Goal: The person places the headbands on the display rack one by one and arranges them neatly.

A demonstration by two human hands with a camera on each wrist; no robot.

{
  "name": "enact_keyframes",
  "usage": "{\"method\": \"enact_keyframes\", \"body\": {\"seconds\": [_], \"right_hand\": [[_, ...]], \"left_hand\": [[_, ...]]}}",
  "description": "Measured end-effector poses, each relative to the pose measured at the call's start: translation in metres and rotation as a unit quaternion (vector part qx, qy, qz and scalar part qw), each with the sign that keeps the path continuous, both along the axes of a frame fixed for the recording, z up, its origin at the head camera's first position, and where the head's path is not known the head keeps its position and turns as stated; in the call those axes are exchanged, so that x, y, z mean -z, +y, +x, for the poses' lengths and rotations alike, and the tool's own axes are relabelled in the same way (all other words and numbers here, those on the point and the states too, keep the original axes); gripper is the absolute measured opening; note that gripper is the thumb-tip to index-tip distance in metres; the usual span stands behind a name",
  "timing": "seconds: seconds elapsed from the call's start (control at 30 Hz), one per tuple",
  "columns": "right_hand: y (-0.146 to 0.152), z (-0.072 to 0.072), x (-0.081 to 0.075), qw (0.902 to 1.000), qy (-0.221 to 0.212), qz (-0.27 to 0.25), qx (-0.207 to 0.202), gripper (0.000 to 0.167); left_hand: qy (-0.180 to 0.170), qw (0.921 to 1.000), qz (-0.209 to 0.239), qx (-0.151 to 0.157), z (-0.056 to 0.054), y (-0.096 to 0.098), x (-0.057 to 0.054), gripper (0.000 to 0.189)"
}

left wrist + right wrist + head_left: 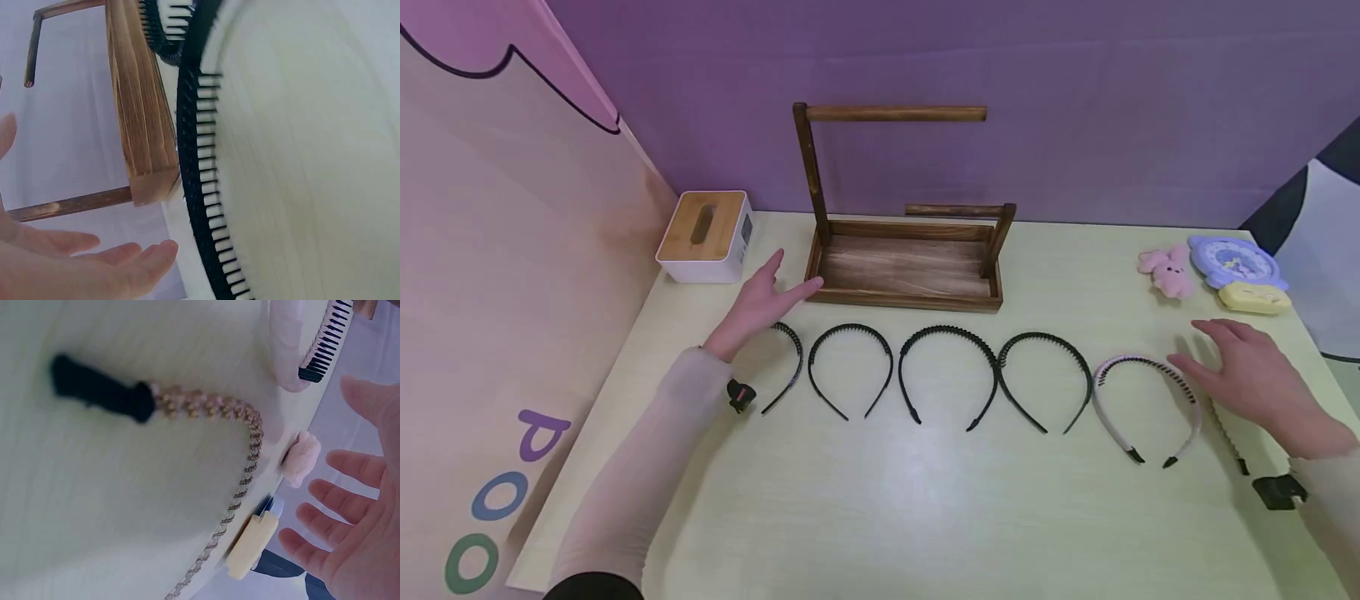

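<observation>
Several headbands lie in a row across the pale table. My left hand [758, 307] is spread above the leftmost dark toothed headband [795, 372], hiding part of it, its thumb near the wooden carrier's front left corner. Black headbands [813, 358] [947, 330] [1047, 337] lie in the middle, the last two touching. To their right is a pale pink headband [1105, 410] with dark teeth and black tips. Over the far-right beaded headband [215, 536] hovers my right hand [1255, 372], fingers extended and holding nothing; most of that headband is hidden in the head view.
A brown wooden carrier [910, 297] with two side arms stands at the back. A white tissue box [703, 271] with a wooden lid sits left of it. Back right are a pink plush toy [1172, 273], a blue clock [1236, 261] and a yellow block [1255, 298].
</observation>
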State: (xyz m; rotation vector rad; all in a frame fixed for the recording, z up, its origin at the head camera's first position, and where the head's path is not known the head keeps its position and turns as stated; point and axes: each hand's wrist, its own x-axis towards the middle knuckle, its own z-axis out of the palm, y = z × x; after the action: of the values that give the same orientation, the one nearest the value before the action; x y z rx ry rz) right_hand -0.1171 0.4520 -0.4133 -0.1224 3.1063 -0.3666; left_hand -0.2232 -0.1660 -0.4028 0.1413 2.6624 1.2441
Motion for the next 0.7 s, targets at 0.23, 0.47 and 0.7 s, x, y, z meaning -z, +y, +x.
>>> {"method": "enact_keyframes", "body": {"seconds": [0.23, 0.47, 0.7], "right_hand": [[0.005, 0.011, 0.002, 0.9999, 0.003, -0.016, 0.005, 0.072], [0.009, 0.018, 0.0, 0.9997, 0.0, -0.021, 0.011, 0.073], [0.015, 0.022, -0.002, 0.9996, 0.007, -0.023, 0.013, 0.07]], "left_hand": [[-0.062, 0.996, 0.033, -0.055, -0.01, 0.005, 0.003, 0.095], [-0.074, 0.9948, 0.04, -0.057, -0.011, 0.011, 0.002, 0.087], [-0.077, 0.9962, 0.009, -0.04, -0.016, 0.013, 0.008, 0.073]]}}
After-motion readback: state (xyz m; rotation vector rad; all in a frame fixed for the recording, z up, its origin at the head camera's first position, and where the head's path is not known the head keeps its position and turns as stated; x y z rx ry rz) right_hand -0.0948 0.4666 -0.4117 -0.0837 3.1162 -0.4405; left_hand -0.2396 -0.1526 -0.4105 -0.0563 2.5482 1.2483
